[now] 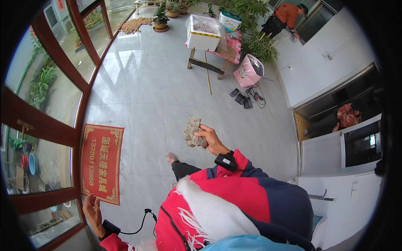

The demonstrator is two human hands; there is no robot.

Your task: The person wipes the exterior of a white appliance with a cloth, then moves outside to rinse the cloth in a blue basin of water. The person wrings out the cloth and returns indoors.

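A crumpled grey-beige cloth [193, 133] is held in my right hand [211, 138], its fingers and thumb closed on it, out over the tiled floor. At the lower left, my left hand [93, 210] is raised with bent fingers apart and nothing visible in it, beside the red-brown frame of the glass doors [77, 166]. Each wrist bears a black strapped device, and a black cable runs from the left one. A red mat [102, 163] with writing lies near the left hand.
A white foam box [204, 39] stands on a low table ahead. Right of it are a pink bag [249, 71], black devices with cables [243, 99] and potted plants. A person in orange [284, 18] bends at a window; another person [348, 116] is partly visible through the right doorway.
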